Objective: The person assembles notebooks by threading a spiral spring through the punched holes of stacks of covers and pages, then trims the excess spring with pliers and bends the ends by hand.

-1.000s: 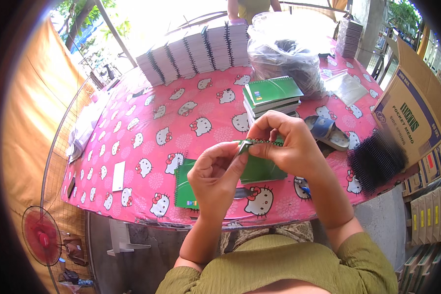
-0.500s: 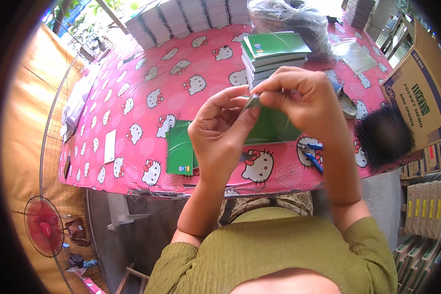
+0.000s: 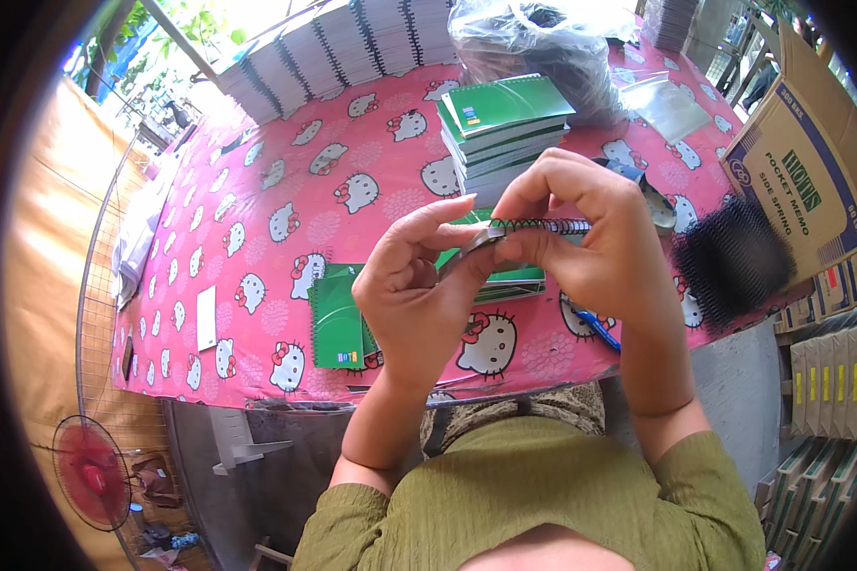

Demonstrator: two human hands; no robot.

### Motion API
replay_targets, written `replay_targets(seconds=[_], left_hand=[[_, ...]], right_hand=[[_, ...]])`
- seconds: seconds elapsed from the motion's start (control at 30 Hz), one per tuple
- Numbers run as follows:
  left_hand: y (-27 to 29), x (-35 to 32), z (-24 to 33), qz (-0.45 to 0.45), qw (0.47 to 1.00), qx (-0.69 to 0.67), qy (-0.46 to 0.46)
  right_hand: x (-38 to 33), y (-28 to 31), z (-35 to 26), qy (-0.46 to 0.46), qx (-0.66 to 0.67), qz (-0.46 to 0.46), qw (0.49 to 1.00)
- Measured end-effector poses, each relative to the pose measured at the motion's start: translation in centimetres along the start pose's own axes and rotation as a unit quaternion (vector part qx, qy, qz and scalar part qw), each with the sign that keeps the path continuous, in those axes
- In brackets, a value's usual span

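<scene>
Above the table's near side, both my hands hold a small spiral notebook (image 3: 564,226) edge-on, its dark wire coil facing up. My left hand (image 3: 419,290) grips the left end between thumb and fingers, index finger raised. My right hand (image 3: 590,224) pinches the coil edge from the right; its fingers hide part of the notebook. Just beyond stands a stack of green-covered notebooks (image 3: 509,109). Beside my left wrist lie green notebooks (image 3: 336,319), and more green notebooks (image 3: 512,289) are partly covered by my hands. A blue-handled tool (image 3: 597,329) lies under my right wrist.
A pink cartoon-print cloth (image 3: 276,262) covers the table. Spiral-bound books (image 3: 333,57) line the far edge beside a plastic-wrapped bundle (image 3: 543,57). At right are a pile of black coils (image 3: 733,249) and an open cardboard box (image 3: 800,181). A red fan (image 3: 92,473) stands lower left.
The held notebook has turned so its coil edge shows. My right fingers have moved from its left end to along the coil. The whole view has shifted slightly.
</scene>
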State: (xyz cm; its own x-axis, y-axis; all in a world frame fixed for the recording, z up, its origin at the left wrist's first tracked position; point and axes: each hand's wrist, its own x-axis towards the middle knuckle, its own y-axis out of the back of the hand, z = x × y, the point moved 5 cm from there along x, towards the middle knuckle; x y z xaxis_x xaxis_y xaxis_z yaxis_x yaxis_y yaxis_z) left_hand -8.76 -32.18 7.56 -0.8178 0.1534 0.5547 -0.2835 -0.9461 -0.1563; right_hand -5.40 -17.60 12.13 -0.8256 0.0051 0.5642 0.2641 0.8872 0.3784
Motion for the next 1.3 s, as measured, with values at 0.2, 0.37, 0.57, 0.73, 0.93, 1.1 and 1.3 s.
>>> replay_targets(seconds=[0.2, 0.37, 0.57, 0.73, 0.93, 1.1, 1.3], left_hand=[[-0.1, 0.1, 0.3, 0.0, 0.999, 0.007, 0.033], [0.1, -0.1, -0.6, 0.006, 0.997, -0.047, 0.065], [0.2, 0.4, -0.3, 0.011, 0.999, 0.05, -0.002], [0.7, -0.1, 2.6, 0.002, 0.959, 0.187, -0.214], [-0.4, -3.6, -3.0, -0.145, 0.933, 0.267, -0.194], [-0.2, -4.1, -3.3, -0.088, 0.938, 0.27, -0.198], [0.1, -4.1, -3.2, -0.073, 0.946, 0.24, -0.205]], right_hand=[[0.1, -0.4, 0.6, -0.057, 0.07, -0.035, 0.995], [0.0, -0.7, 0.9, -0.039, 0.034, -0.05, 0.997], [-0.4, 0.2, 0.6, 0.073, -0.025, -0.028, 0.997], [-6.0, 4.0, 2.7, 0.015, -0.218, 0.071, 0.973], [-16.5, 2.2, 11.3, -0.145, -0.411, -0.091, 0.896], [-16.5, 2.7, 10.7, -0.194, -0.29, -0.059, 0.935], [-11.2, 1.2, 2.9, -0.063, -0.154, -0.016, 0.986]])
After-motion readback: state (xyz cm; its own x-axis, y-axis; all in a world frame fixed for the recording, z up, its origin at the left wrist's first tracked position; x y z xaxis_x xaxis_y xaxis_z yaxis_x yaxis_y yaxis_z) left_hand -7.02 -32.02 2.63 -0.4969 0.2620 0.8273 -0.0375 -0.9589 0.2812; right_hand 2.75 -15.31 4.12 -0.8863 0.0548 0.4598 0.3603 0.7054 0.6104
